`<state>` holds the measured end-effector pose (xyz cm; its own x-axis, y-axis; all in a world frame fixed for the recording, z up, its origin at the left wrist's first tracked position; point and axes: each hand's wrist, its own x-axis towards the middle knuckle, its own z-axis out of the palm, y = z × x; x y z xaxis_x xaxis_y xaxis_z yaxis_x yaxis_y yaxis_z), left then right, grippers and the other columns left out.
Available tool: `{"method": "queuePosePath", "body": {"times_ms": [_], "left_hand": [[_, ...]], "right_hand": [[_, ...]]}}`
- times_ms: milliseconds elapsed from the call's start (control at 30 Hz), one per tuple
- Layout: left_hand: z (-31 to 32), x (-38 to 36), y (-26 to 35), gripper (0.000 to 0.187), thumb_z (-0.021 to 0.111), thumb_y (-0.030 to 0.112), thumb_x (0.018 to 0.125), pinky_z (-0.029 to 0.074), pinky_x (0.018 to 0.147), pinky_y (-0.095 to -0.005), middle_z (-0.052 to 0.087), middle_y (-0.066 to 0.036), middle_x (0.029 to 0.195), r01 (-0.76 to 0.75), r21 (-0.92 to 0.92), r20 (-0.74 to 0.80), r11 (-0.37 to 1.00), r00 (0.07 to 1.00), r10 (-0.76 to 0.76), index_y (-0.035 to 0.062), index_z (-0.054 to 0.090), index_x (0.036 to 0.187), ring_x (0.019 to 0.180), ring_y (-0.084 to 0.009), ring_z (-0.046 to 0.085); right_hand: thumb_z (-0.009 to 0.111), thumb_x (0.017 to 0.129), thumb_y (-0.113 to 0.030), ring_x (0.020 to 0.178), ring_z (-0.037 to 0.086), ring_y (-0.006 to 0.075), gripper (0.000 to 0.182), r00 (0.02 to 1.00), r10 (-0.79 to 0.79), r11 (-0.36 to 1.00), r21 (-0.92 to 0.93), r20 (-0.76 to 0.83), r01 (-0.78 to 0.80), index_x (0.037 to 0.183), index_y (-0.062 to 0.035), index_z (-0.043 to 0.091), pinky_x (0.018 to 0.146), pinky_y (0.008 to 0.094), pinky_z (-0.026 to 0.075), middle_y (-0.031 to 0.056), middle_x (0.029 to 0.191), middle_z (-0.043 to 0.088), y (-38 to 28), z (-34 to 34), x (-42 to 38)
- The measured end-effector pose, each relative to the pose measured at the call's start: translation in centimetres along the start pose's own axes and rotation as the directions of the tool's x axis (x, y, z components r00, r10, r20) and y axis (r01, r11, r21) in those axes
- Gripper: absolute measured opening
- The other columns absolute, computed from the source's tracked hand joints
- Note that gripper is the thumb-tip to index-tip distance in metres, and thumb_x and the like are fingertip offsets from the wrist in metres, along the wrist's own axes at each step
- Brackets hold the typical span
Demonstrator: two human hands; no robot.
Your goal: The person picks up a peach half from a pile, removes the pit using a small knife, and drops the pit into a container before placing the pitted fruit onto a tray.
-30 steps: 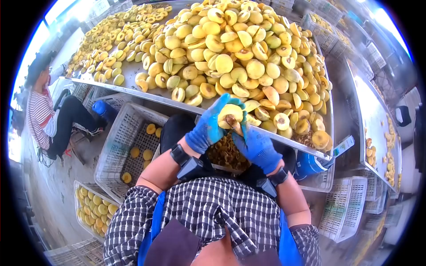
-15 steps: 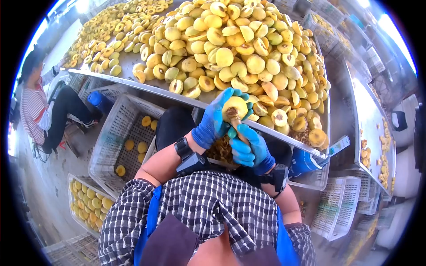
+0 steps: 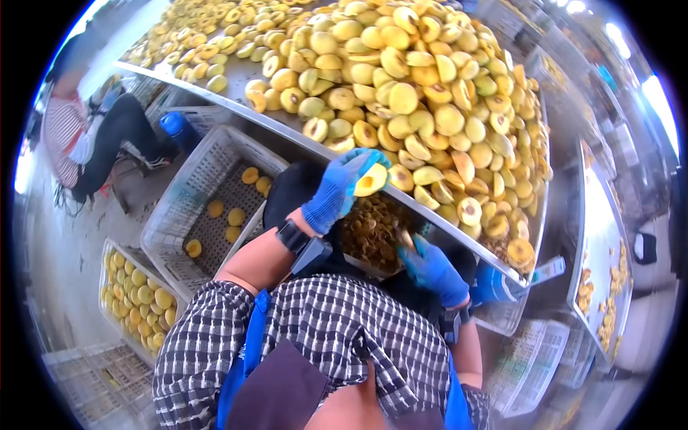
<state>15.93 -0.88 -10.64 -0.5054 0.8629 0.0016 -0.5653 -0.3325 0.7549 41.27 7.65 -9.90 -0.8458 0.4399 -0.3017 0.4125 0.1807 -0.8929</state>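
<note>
grey concrete floor (image 3: 64, 258), metal table (image 3: 215, 97), white plastic crates (image 3: 190, 193), bright daylight from the edges.

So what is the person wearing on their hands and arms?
Both hands, the left hand and the right hand, wear bright blue knitted gloves. A black band with a dark boxy device is strapped to each wrist. The forearms are bare, and black-and-white checked sleeves cover the upper arms.

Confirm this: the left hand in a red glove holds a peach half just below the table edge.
Wrong on one point: the glove is blue, not red. The head view shows the left hand in a blue glove holding the peach half just below the table edge.
</note>
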Motion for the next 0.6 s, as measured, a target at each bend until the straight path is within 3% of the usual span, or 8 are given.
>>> {"method": "queuePosePath", "body": {"times_ms": [67,133,167,200,233,300,400,600], "left_hand": [[-3.1,-1.4,3.1,0.023,0.067,0.018,0.098,0.054,0.080,-0.0252,0.072,-0.006,0.101,-0.188,0.433,-0.033,0.882,0.974,0.224,-0.0003,0.070,0.110,0.089,-0.0129,0.067],[-6.2,-3.2,7.0,0.023,0.074,0.019,0.091,0.053,0.084,-0.0292,0.072,-0.008,0.098,-0.219,0.875,-0.010,0.431,0.883,0.469,0.0043,0.073,0.108,0.091,-0.0180,0.068],[-9.3,-3.1,8.6,0.030,0.075,0.025,0.087,0.053,0.088,-0.0369,0.072,-0.011,0.099,-0.281,0.955,0.281,-0.090,0.772,0.570,0.0067,0.072,0.111,0.095,-0.0279,0.069],[-9.6,-3.4,9.9,0.031,0.073,0.023,0.087,0.053,0.090,-0.0396,0.072,-0.013,0.102,-0.071,0.893,0.363,-0.444,0.697,0.618,0.0076,0.071,0.114,0.097,-0.0314,0.068],[-10.1,-2.9,10.5,0.033,0.072,0.023,0.087,0.053,0.091,-0.0413,0.072,-0.014,0.105,-0.002,0.834,0.404,-0.551,0.683,0.609,0.0088,0.070,0.116,0.098,-0.0330,0.068],[-12.6,-0.1,10.5,0.035,0.070,0.023,0.087,0.052,0.092,-0.0438,0.071,-0.015,0.111,-0.030,0.822,0.424,-0.569,0.699,0.576,0.0117,0.069,0.121,0.102,-0.0345,0.067],[-13.8,6.0,9.1,0.038,0.066,0.019,0.087,0.052,0.092,-0.0457,0.067,-0.016,0.121,-0.186,0.918,0.320,-0.351,0.871,0.374,0.0174,0.068,0.124,0.108,-0.0329,0.065],[-8.1,11.9,10.3,0.057,0.073,0.022,0.078,0.051,0.095,-0.0470,0.058,-0.012,0.128,-0.224,0.607,0.022,-0.763,0.964,-0.266,0.0237,0.064,0.134,0.115,-0.0355,0.060]], "right_hand": [[0.058,0.101,-0.034,0.048,0.058,0.0194,0.031,0.889,-0.457,0.738,-0.554,0.009,0.385,0.114,-0.0058,0.058,0.047,0.0335,0.045,0.0095,0.063,0.057,4.4,-0.2,-0.4],[0.059,0.100,-0.033,0.052,0.062,0.0232,0.031,1.000,0.009,0.935,-0.353,-0.004,-0.010,0.113,-0.0054,0.059,0.051,0.0371,0.047,0.0120,0.063,0.059,2.0,-0.7,-1.5],[0.060,0.100,-0.033,0.054,0.064,0.0251,0.031,0.967,0.254,0.939,-0.249,0.030,-0.239,0.112,-0.0052,0.059,0.052,0.0389,0.048,0.0132,0.063,0.060,1.3,-0.7,-2.0],[0.060,0.099,-0.034,0.055,0.065,0.0240,0.031,0.969,0.248,0.935,-0.262,-0.005,-0.241,0.113,-0.0070,0.060,0.053,0.0378,0.049,0.0120,0.061,0.061,1.6,-0.4,-1.9],[0.061,0.099,-0.035,0.057,0.066,0.0253,0.032,0.969,0.248,0.935,-0.265,0.008,-0.237,0.114,-0.0067,0.060,0.055,0.0384,0.050,0.0132,0.063,0.062,1.6,-0.1,-1.5],[0.062,0.098,-0.036,0.061,0.067,0.0278,0.034,0.970,0.243,0.933,-0.280,0.023,-0.227,0.115,-0.0062,0.060,0.057,0.0397,0.052,0.0158,0.067,0.064,0.7,-0.1,-0.8],[0.062,0.098,-0.037,0.072,0.068,0.0368,0.038,0.984,-0.148,0.878,-0.445,0.100,0.178,0.115,-0.0034,0.059,0.063,0.0450,0.053,0.0222,0.076,0.066,3.7,0.0,0.5],[0.062,0.097,-0.037,0.084,0.066,0.0462,0.040,0.998,0.026,0.913,-0.409,0.049,-0.004,0.115,-0.0016,0.059,0.071,0.0505,0.052,0.0286,0.088,0.067,1.9,0.3,0.3]]}}
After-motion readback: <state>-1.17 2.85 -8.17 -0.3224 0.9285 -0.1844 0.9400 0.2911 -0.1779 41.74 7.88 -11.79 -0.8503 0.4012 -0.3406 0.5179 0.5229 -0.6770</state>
